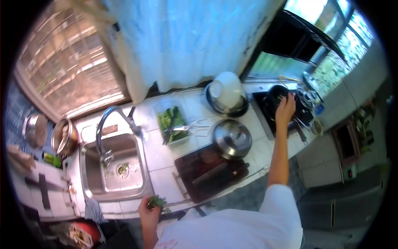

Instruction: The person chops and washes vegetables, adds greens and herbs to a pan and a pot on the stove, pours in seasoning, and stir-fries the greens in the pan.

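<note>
Leafy greens point(157, 201) sit in your left hand point(148, 212), fingers closed, near the sink point(148, 186). Your right hand point(285, 109) reaches over the dark pan point(272, 102), fingers bent; its hold cannot be determined. Keeping the greens together calls for a steady left grip.

The person wore a plain-looking white shirt point(224, 226), with faint bluish-grey shading across the cloth. Its 1 clearly visible sleeve point(280, 203) was short, loose and white. Small reddish marks point(169, 243), too blurred to read, ran in about 2 rows. Both forearms were uncovered.
</note>
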Demonstrator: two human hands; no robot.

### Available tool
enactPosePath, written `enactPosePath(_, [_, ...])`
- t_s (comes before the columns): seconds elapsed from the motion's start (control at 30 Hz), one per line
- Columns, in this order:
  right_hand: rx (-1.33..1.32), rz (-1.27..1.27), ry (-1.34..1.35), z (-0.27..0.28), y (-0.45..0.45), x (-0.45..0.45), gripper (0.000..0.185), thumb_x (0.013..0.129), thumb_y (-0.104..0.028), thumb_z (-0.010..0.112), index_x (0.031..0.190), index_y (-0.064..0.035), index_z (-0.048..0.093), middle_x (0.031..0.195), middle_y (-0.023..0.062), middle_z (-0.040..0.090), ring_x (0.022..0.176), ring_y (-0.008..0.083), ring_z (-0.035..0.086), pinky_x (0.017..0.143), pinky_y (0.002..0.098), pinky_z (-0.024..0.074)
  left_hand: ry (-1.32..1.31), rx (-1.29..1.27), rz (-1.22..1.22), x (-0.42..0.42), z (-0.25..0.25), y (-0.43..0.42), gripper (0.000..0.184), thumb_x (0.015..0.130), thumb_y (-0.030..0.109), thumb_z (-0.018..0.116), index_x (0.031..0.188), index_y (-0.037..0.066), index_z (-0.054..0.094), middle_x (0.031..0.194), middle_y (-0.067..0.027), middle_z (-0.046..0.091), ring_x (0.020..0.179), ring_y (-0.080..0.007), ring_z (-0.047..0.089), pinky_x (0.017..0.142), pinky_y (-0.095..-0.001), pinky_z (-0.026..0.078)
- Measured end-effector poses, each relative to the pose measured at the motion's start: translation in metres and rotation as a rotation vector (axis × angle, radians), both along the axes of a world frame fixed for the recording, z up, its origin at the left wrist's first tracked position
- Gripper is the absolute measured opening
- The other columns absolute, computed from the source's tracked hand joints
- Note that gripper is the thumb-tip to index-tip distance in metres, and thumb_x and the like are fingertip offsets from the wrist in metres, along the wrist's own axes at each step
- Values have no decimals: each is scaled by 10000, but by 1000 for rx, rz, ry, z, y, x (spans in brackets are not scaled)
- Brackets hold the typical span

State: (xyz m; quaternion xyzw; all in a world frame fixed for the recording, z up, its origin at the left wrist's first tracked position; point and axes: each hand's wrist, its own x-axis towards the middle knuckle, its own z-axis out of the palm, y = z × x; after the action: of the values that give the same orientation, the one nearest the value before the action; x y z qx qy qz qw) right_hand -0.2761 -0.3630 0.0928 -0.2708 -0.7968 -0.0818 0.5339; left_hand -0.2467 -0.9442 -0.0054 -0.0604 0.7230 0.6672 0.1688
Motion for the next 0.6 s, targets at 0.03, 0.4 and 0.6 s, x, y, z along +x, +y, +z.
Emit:
enactPosePath(0.03, [-191,147,98,-4,-55,0,273,860,-169,500,1077,-6,529,1109,173,539,1040,317,501,911,412,375,-19,48,-1,2,2,-1,213,713,-57,601,910,13,563,776,-14,576,699,-85,552,576,-219,477])
enactPosePath(0.4, [-466,581,-491,-114,-310,-160,57,728,-111,579,742,-73,619,807,127,606,800,332,535,708,421,432,-53,78,8,0,14,-81,256,746,-69,584,990,-3,548,854,-57,605,746,-116,597,598,-228,511])
enactPosePath(0.6, [-623,608,-352,-127,-379,-154,185,793,-184,557,692,-30,561,645,151,556,598,347,522,554,441,395,-11,55,153,-11,-3,-151,252,741,-33,614,985,12,574,846,-68,612,743,-120,594,592,-236,512])
